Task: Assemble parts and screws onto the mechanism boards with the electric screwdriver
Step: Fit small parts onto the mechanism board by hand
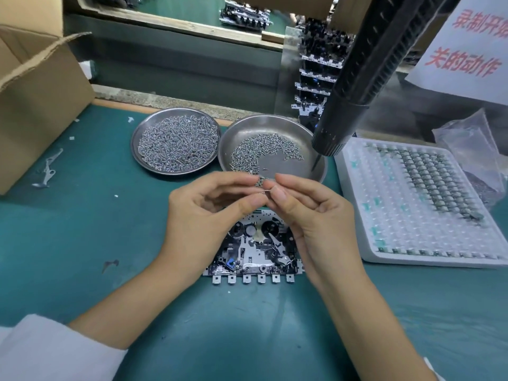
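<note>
Both hands meet just above the mechanism board (254,248), which lies flat on the green bench (82,229). The left hand (204,213) and the right hand (308,213) each pinch at something tiny between their fingertips (a screw or small part, I think; it is too small to tell). This looks like the picking-up step. Next, the piece likely goes onto the board, and the hanging electric screwdriver (365,75) gets pulled down. The screw dish (291,127) sits just behind.
</note>
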Demonstrator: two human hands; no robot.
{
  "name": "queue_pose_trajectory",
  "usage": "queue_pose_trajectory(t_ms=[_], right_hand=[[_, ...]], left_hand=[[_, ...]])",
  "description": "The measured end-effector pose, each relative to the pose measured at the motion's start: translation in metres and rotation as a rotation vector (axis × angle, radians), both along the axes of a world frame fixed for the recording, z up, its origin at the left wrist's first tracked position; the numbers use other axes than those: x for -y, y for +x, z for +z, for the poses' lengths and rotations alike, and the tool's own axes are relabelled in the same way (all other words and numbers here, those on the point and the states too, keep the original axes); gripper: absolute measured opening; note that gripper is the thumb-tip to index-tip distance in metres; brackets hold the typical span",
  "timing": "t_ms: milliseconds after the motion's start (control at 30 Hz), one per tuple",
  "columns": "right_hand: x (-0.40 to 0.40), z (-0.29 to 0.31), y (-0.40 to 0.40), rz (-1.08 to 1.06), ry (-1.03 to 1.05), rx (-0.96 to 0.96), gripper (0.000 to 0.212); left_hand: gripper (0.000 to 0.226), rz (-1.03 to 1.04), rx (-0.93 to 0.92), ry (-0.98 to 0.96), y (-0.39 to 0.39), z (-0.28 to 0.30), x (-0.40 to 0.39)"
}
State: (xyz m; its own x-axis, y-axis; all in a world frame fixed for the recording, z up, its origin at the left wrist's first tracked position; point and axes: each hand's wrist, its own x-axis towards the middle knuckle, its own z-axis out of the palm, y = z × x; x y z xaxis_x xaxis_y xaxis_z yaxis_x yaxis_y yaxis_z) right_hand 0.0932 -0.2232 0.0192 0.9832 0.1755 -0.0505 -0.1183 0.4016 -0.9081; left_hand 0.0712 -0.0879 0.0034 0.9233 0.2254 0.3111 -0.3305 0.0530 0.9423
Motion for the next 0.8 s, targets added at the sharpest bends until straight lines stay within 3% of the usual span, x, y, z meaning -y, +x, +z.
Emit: queue_pose_trajectory(t_ms=[800], right_hand=[[0.0069, 0.0021, 0.0000, 0.035, -0.128, 0.089, 0.019]], left_hand=[[0.020, -0.008, 0.008, 0.039, -0.0023, 0.0010, 0.0000]])
